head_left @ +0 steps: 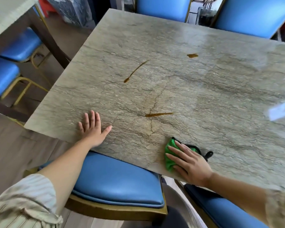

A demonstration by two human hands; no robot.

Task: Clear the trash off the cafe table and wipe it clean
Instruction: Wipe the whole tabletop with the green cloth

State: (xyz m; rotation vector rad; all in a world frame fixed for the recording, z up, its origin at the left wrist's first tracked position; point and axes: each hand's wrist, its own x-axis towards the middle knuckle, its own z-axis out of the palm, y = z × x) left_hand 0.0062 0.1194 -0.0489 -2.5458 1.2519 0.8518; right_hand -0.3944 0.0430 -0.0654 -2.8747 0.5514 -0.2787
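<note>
Head view, looking down on a green cloth (169, 155) near the front edge of the bench (220, 96), right of centre. Black trim and a small black loop poking out from under the far side of it. Pinned flat by the right hand (190, 162), fingers straight and a bit spread, pointing left across the cloth, palm down on top. No curl, no pinch, just a flat press for a grip.

Left hand (93, 127) well apart from the cloth, further left along the same front edge. Also flat on the stone, fingers straight and together, thumb stuck out to the right. Holding nothing.

Three brown spills on the grey veined top. Short horizontal streak (158, 114) nearest, up between the two hands. Longer diagonal streak (135, 71) further back and left of that. Small blob (192, 55) way back toward the far side. None touching the cloth or either hand. Faint yellowish patch in the stone near the short streak, can't tell if stain or just the marble pattern.

Glossy bench top, window glare on the right side.

Blue padded chair (118, 183) with a gold frame tucked partly under the front edge, below the left arm. Second blue seat (220, 209) under the right arm. Two more blue chair backs (163, 8) at the far side. Striped sleeve (23, 199) on the left arm, pushed up past the elbow. More blue seats by another table (5, 15) off to the upper left, wood-look floor (20, 150) underneath.
</note>
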